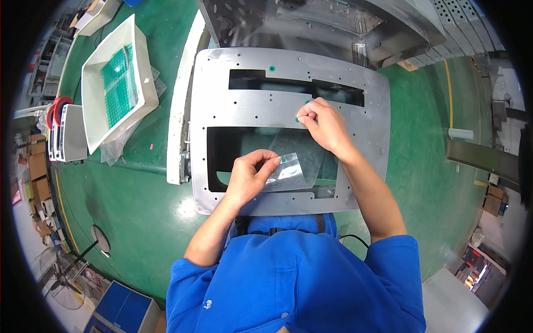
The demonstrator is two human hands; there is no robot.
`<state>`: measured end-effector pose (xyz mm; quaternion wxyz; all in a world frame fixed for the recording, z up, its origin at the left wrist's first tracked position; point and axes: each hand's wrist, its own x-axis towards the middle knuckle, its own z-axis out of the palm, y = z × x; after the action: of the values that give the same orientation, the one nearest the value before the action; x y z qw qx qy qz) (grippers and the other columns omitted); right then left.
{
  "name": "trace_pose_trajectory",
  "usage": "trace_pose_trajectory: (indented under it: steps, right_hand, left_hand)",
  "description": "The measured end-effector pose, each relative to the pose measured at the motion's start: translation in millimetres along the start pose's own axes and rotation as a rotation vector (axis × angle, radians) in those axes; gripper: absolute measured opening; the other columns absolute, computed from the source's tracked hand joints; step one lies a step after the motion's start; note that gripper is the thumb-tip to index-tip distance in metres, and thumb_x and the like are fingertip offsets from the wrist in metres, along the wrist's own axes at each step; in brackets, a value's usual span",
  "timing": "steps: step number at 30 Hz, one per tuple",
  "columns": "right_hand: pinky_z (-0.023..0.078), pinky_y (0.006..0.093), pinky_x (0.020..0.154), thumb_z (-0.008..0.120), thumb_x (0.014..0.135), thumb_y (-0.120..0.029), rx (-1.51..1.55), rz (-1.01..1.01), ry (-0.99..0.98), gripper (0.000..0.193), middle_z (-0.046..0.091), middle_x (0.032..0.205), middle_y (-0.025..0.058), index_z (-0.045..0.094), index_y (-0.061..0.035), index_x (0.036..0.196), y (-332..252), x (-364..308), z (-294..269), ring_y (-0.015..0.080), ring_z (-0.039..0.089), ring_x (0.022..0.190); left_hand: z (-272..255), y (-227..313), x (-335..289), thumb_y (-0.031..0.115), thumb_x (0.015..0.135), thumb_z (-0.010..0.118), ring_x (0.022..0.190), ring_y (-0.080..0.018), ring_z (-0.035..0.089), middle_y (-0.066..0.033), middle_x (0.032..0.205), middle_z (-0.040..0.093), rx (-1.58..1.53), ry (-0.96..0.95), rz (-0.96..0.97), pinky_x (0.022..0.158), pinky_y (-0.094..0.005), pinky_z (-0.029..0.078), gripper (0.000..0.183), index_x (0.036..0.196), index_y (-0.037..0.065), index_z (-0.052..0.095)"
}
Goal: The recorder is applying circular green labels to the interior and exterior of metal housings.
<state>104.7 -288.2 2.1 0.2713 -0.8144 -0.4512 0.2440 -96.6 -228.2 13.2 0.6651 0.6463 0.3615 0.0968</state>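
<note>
My left hand pinches a small clear plastic sheet at its upper edge, above the large cutout of a grey metal panel. A small green dot shows on the sheet by my fingertips. My right hand is closed in a pinch at the strip of metal between the two cutouts. A small green round sticker shows at its thumb and fingertip. Another green dot, round a hole, sits on the panel's upper strip. Small dark holes are scattered over the panel.
A white tray with sheets of green dots stands to the left, plastic film under it. Beyond the panel rises a large metal housing. Red-rimmed tape rolls lie by a white box. A fan stands at lower left.
</note>
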Motion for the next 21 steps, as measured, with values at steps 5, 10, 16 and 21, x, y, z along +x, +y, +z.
trace_pose_trajectory:
  steps: [5,10,16,21]
  right_hand:
    - [0.044,0.0332,0.064,0.063,0.074,-0.014,0.052,0.028,0.002,0.003,0.055,0.078,0.0019,0.062,-0.0105,0.073,0.2,0.3,-1.2,0.0181,0.056,0.071]
    - [0.044,0.033,0.064,0.063,0.073,-0.014,0.012,0.095,-0.012,0.003,0.055,0.079,0.0014,0.062,-0.0114,0.073,-4.5,1.1,-1.4,0.0173,0.057,0.072]
    - [0.045,0.033,0.064,0.063,0.073,-0.014,0.016,0.097,-0.01,0.003,0.056,0.079,0.0009,0.063,-0.0115,0.074,-3.9,1.2,-0.4,0.0167,0.057,0.072]
    - [0.045,0.0318,0.064,0.063,0.073,-0.014,0.02,0.095,-0.001,0.002,0.055,0.078,0.0006,0.063,-0.0118,0.074,-5.1,1.0,-0.1,0.0163,0.057,0.071]
  left_hand:
    - [0.0,1.7,3.7,0.012,0.081,0.062,0.058,-0.0052,0.051,-0.0041,0.064,0.06,0.013,-0.019,-0.024,0.052,-0.0208,0.041,0.015,0.085,-0.003,0.062]
    - [0.0,2.2,5.8,0.012,0.082,0.062,0.057,-0.0048,0.05,-0.0035,0.063,0.059,0.018,-0.029,-0.055,0.051,-0.0208,0.041,0.015,0.085,-0.003,0.061]
    - [-0.7,2.2,4.8,0.012,0.082,0.062,0.057,-0.0046,0.05,-0.003,0.063,0.059,0.017,-0.008,-0.045,0.051,-0.0204,0.04,0.015,0.085,-0.003,0.062]
    - [-1.9,-1.6,2.9,0.012,0.082,0.061,0.058,-0.0048,0.051,-0.0032,0.063,0.059,0.008,0.001,-0.041,0.052,-0.0207,0.041,0.015,0.085,-0.003,0.062]
